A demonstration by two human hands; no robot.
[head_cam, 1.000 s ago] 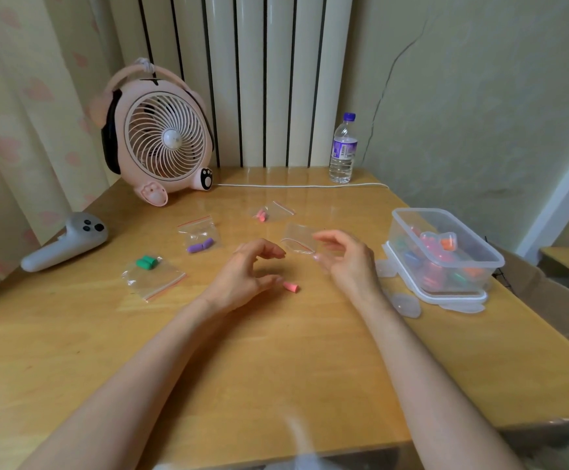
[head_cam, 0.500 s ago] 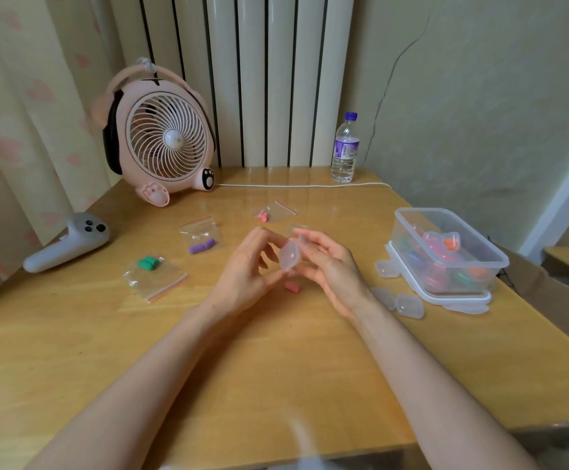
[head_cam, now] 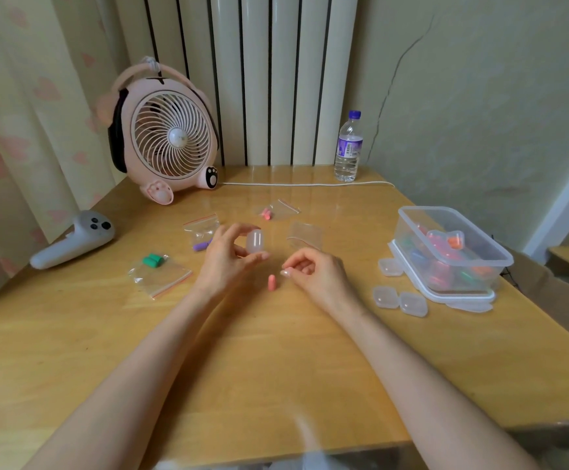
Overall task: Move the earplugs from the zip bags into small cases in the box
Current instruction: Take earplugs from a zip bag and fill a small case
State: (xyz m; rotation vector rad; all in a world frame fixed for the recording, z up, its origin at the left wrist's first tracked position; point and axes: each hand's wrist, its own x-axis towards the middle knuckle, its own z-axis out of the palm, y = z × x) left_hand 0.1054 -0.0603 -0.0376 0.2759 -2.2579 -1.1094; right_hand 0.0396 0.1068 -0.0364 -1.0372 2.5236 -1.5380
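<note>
Soft, warm, even light; faint shadows lie on the table point(head_cam: 276, 368). Glare streaks its far end. Wide-angle bending curves the edges; the bottom edge is blurred.

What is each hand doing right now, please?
Left hand: holds the small translucent plastic case.
Right hand: fingers curled, nothing visible in them, just beside the pink foam earplug.

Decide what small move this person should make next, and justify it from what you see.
Probably the right hand should pinch the pink earplug lying loose on the table just beside its fingertips. The left hand holds a small clear case up, seemingly ready to receive it.
</note>
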